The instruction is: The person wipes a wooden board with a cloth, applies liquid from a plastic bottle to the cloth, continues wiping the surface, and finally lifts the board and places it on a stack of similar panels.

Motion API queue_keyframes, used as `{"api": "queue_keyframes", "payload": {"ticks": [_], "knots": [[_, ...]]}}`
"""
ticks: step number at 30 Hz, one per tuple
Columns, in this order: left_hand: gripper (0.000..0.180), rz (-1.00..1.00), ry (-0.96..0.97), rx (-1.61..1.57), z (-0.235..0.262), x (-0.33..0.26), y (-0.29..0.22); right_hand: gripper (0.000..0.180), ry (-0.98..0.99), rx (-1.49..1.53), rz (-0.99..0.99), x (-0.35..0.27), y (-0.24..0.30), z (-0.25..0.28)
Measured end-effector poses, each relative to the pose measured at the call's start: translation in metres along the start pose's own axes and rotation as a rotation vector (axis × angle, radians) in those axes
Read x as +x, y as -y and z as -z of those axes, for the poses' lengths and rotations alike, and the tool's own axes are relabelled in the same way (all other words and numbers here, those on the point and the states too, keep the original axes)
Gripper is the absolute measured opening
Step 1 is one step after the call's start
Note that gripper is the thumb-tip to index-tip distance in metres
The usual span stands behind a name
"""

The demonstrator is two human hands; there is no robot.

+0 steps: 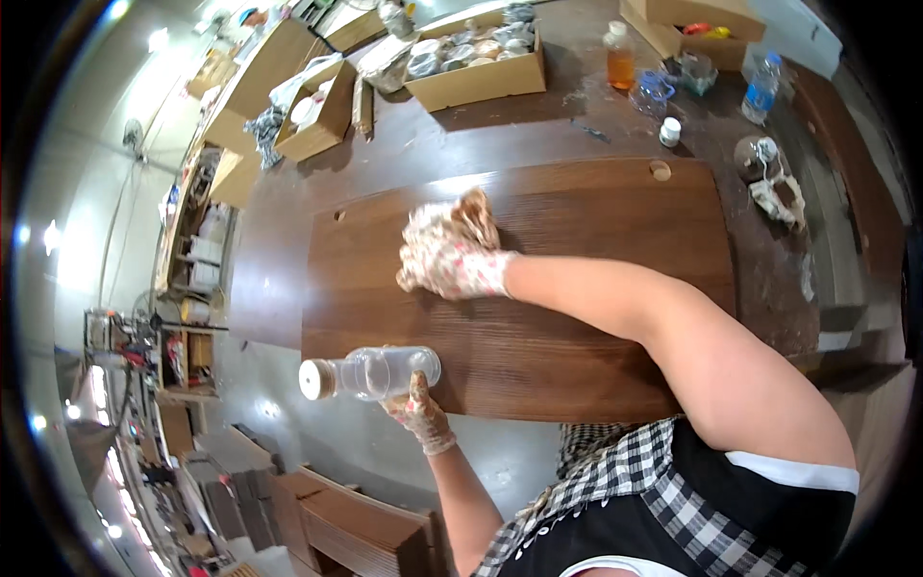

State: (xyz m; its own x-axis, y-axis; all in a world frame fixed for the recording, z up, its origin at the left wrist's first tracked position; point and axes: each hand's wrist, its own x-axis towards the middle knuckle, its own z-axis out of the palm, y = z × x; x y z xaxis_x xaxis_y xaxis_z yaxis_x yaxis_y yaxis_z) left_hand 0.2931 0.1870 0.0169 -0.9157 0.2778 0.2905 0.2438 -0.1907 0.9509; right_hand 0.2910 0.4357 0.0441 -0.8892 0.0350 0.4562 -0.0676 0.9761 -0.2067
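Observation:
Both of my hands wear pale gloves with reddish spots. My left hand (419,413) is closed around a clear plastic bottle (389,373), which lies sideways in the grip with its whitish cap pointing left. The bottle is over the near left edge of a brown wood-grain panel (577,308). My right hand (447,264) is closed on a crumpled, brown-stained cloth (473,217), pressed to the panel's left half. The panel has a round hole near each far corner and rests on a dark table (274,240).
Cardboard boxes of jars (476,87) stand along the far side. At the far right are an orange-liquid bottle (620,62), a small white bottle (670,132), a blue-labelled water bottle (761,91) and a brown-stained jug (755,157) beside a rag. Stacked brown panels (356,529) stand at lower left.

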Motion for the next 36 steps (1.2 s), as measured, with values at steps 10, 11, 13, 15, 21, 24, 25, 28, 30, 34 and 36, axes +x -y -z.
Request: {"api": "queue_keyframes", "payload": {"ticks": [10,11,13,15,21,24,25,28,30,34,36], "knots": [[0.074,0.029,-0.02,-0.016,0.001,-0.005,-0.002,0.026,0.141,0.202,0.133,-0.145,-0.003,0.075],[0.074,0.018,-0.019,0.004,0.004,-0.004,-0.003,0.02,0.015,0.232,0.177,-0.122,-0.003,0.066],[0.082,0.049,-0.057,-0.004,0.007,-0.007,-0.004,0.013,-0.01,0.188,0.228,-0.067,0.0,0.049],[0.084,0.084,-0.042,0.007,0.008,-0.009,0.0,0.012,-0.095,0.067,0.256,-0.01,-0.016,0.003],[0.087,0.128,-0.011,0.012,0.004,-0.009,-0.001,0.018,-0.096,-0.174,0.017,0.14,-0.01,-0.07],[0.087,0.132,-0.004,-0.046,0.008,-0.006,-0.004,0.01,0.135,-0.11,0.141,0.134,0.04,-0.053],[0.081,0.101,0.005,-0.022,0.007,-0.004,-0.006,0.01,0.121,-0.008,0.162,0.117,0.046,-0.058],[0.067,0.037,0.007,0.089,0.009,-0.001,-0.007,0.015,0.097,0.133,0.181,0.054,0.038,-0.046],[0.064,0.134,0.029,0.153,0.002,-0.003,-0.019,0.018,0.08,0.092,0.116,0.004,0.011,-0.01],[0.076,0.064,-0.008,0.082,0.003,-0.004,-0.014,0.025,0.066,-0.169,-0.158,-0.11,-0.052,0.1],[0.077,0.027,-0.012,0.119,0.005,0.002,-0.015,0.03,0.152,-0.419,-0.352,-0.167,-0.085,0.15]]}}
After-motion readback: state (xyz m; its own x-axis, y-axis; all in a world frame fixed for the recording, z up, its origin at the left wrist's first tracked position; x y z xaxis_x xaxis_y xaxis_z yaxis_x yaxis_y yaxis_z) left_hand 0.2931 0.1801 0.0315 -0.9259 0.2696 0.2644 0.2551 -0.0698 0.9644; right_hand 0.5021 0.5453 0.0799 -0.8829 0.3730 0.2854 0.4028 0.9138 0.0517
